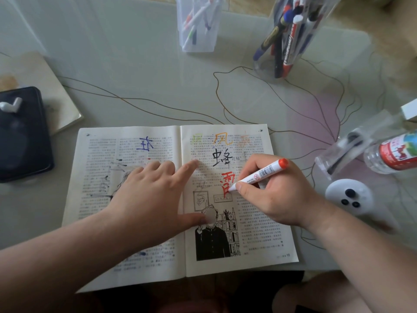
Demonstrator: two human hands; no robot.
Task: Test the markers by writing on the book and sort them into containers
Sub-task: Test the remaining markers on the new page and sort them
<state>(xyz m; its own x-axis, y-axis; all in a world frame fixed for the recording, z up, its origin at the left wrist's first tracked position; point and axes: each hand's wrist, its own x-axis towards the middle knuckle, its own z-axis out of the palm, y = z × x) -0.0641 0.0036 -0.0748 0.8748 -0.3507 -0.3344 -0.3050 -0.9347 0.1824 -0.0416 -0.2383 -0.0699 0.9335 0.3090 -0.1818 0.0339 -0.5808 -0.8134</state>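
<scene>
**On the right-hand page: red marker test under way**

On the glass table [135, 64], the open book [135, 256] is lying flat in front of the person. The right hand [277, 195] is pinching the red marker [259, 175] low on its barrel between thumb and curled fingers. Its tip is touching the paper at a red character [228, 179] and its capped end is tilting up and away. The marker is looking light, stiff and smooth, so a grip near the tip is likely giving best control. The left hand [146, 195] is lying spread and flat across the spine, pressing the thin, springy pages down and gripping nothing. A square holder [198, 41] and a round holder [266, 64], both with pens inside, are standing well beyond the book.
</scene>
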